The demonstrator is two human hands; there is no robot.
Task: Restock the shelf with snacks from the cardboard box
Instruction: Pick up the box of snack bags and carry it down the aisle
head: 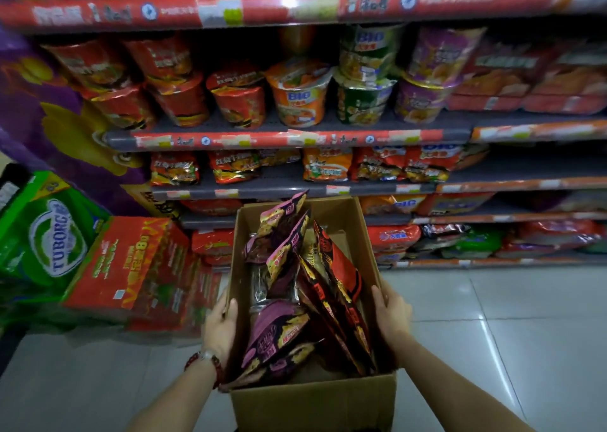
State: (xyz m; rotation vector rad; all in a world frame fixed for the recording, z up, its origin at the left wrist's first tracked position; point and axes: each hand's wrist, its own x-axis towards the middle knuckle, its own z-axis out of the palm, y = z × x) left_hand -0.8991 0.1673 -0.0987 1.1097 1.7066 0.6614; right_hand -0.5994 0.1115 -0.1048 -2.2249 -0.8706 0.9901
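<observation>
Head view, hidden: shelf labels and packet print were too blurred to read; the cardboard box (pixel 312 402) was cut off at the bottom edge.
Left hand (pixel 219 328): gripped the box's left wall, thumb over the rim, fingers hidden outside; a red bead bracelet (pixel 215 364) circled the wrist.
Right hand (pixel 391 316): clasped the right wall, fingertips hidden inside.
Snack packets (pixel 295 287): purple and red-black bags stood tilted inside the box.
Shelf (pixel 289 139): held cup noodles and noodle packets.
Surroundings: pale glossy tiled floor (pixel 492 326); red cartons (pixel 131 267) and a green Tuborg case (pixel 49 234) at left.
</observation>
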